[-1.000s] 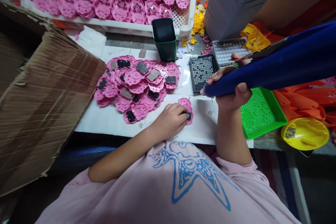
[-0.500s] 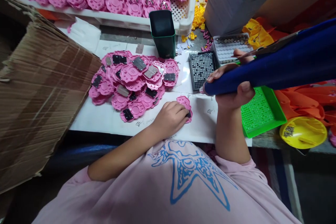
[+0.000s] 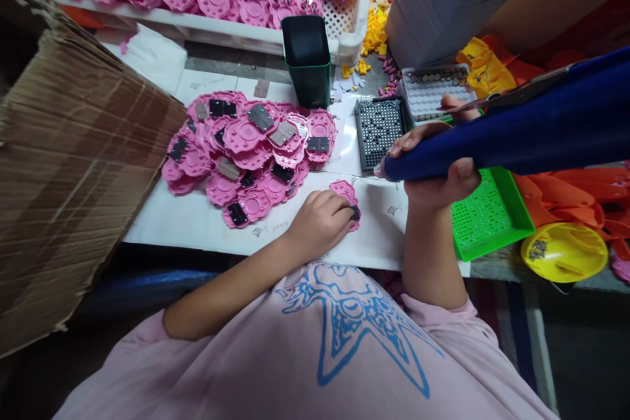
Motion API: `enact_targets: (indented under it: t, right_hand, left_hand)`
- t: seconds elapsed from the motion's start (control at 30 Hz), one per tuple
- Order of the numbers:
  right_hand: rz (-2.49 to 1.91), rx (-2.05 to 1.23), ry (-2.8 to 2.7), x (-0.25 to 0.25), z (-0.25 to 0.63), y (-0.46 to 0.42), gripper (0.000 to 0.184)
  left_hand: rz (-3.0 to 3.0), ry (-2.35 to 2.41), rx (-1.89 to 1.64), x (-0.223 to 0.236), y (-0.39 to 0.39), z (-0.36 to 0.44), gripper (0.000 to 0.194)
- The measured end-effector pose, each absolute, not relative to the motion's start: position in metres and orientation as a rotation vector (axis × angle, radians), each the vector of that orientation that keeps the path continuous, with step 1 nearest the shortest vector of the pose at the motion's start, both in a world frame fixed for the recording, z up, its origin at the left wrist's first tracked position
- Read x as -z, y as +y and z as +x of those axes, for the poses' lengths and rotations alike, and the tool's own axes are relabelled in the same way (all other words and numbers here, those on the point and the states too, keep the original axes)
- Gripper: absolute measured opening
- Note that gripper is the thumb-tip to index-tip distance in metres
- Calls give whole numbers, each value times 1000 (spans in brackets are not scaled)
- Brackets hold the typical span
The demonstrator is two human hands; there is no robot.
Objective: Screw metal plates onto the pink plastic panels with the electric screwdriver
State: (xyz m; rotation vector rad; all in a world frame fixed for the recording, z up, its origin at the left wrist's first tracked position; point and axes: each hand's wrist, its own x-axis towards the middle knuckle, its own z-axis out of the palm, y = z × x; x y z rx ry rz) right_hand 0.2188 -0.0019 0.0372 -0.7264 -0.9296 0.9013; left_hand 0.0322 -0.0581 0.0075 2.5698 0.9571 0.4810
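Note:
Under the fingers of my left hand (image 3: 321, 223) lies a single pink plastic casing (image 3: 346, 190) with a dark plate on it, partly hidden by the hand. The fingers are bent and press it to the table. My right hand (image 3: 438, 187) is wrapped round a blue electric screwdriver (image 3: 516, 131), held level, its narrow tip pointing left above the table. The tip is apart from the casing. A black perforated tray (image 3: 378, 128) of small screws sits just beyond the tip. To the left is a heap of pink casings (image 3: 251, 144) with black and grey plates.
A cardboard box (image 3: 83, 164) stands at left. Behind are a dark green bin (image 3: 308, 79) and a white crate (image 3: 357, 33) of pink casings. A green basket (image 3: 516, 223), a yellow bowl-shaped piece (image 3: 564, 252) and orange pieces (image 3: 566, 197) lie at right.
The view has shifted slightly. Both hands keep their grips, and the casing and the screwdriver are nearly where they were.

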Motion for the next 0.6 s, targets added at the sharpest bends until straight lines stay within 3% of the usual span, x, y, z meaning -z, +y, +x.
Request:
enact_targets:
  t: [0.6]
  right_hand:
    - [-708, -895, -957, -38, 217, -4, 49]
  left_hand:
    - [2610, 943, -542, -6, -60, 30, 19]
